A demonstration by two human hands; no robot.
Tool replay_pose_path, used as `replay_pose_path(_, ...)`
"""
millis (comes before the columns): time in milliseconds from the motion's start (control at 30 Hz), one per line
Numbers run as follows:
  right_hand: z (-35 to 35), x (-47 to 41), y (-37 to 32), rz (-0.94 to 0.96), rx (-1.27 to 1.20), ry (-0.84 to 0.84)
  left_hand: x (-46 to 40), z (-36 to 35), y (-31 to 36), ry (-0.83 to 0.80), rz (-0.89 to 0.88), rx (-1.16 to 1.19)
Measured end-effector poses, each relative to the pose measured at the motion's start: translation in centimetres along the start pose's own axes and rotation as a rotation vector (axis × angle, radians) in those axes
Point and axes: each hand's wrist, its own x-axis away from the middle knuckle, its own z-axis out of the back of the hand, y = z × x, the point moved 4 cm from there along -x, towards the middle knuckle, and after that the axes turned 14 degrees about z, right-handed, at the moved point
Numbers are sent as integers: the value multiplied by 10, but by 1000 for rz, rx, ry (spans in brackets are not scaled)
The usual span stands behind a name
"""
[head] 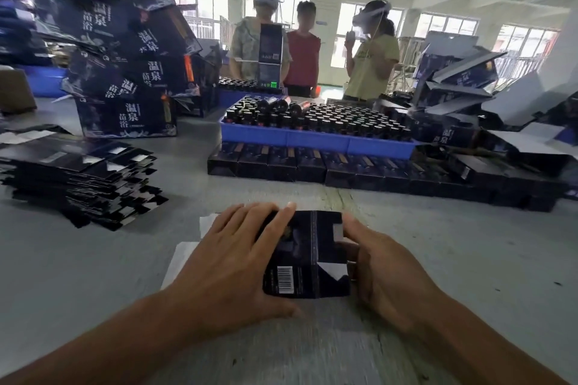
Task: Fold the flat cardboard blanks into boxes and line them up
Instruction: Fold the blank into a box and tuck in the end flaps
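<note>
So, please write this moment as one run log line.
step: folding | left hand: flat on blank | right hand: at blank's right edge | boxes: lined up

Blue tray (pixel 316 138) packed with dark bottles (pixel 328 120), three people (pixel 301 47) stood beyond the grey table (pixel 93 275), windows (pixel 200 3) behind.

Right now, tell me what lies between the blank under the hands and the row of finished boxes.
Head view: only bare grey tabletop between the blank and box row.

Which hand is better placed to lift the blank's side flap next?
Probably the right hand: its fingers sit at the cardboard blank's right edge, while the left hand presses flat on top.
</note>
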Motion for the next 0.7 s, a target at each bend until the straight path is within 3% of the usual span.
replay_pose_path(333,0,4,-8,72,82,-36,-5,13,-9,201,39,-116)
replay_pose_path(700,-7,12,-18,313,304,-7,-6,14,-4,196,-16,-138)
